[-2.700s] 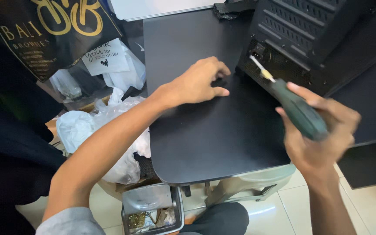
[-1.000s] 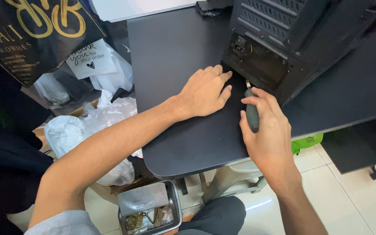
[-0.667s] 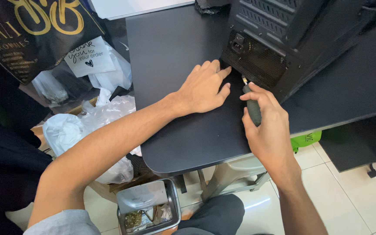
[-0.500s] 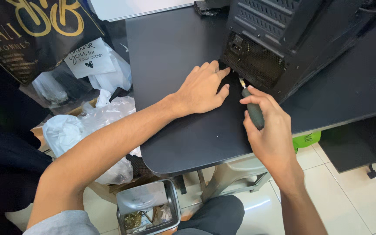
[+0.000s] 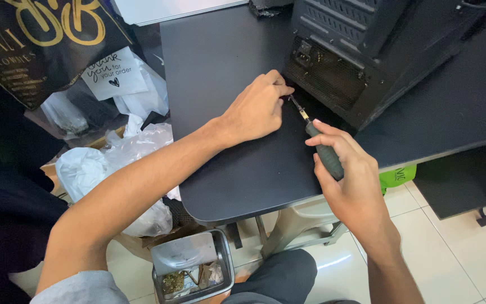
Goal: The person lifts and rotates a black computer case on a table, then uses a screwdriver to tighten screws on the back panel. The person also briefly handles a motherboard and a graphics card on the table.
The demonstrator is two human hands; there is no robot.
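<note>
White floor tiles show below a black table (image 5: 243, 174) that carries a black computer case (image 5: 367, 50). On the tabletop, the left hand (image 5: 254, 110) rests with fingers curled, pinching at the tip of a screwdriver (image 5: 317, 141) by the case's lower corner. The right hand (image 5: 350, 180) wraps closed around the screwdriver's dark handle, its shaft angled up-left toward the left fingertips.

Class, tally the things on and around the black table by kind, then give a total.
Hands: 2, left hand and right hand
Screwdriver: 1
Computer case: 1
Black table: 1
Metal tin: 1
Total: 6
</note>
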